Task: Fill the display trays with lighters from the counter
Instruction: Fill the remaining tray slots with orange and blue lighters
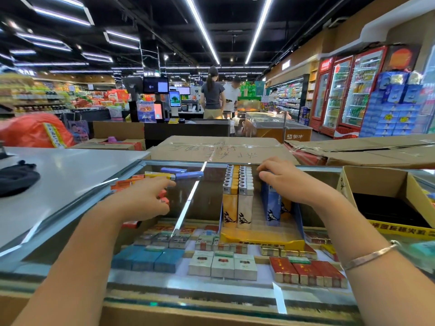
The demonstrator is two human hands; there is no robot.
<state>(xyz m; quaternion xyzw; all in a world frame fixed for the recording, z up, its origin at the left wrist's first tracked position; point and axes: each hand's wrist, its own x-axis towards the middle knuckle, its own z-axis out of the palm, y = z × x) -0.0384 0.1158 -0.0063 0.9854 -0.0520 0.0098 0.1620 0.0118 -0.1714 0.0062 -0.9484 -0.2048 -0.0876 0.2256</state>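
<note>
Lighters (pixel 237 196) are filling part of the display tray (pixel 259 238); right hand (pixel 282 177) fingers are curling onto blue ones there, left hand (pixel 146 198) is pinching loose lighters (pixel 174 174) on the table (pixel 202 203) — several remaining.

The right grip (pixel 280 177) hides the tops of the blue lighters (pixel 273 205); the left grip (pixel 146 198) covers some red lighters (pixel 164 196), their number unclear.

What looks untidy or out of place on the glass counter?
The loose lighters lie scattered at mixed angles by the left hand, unlike the neat upright rows in the tray. The blue lighters under the right hand lean sideways.
</note>
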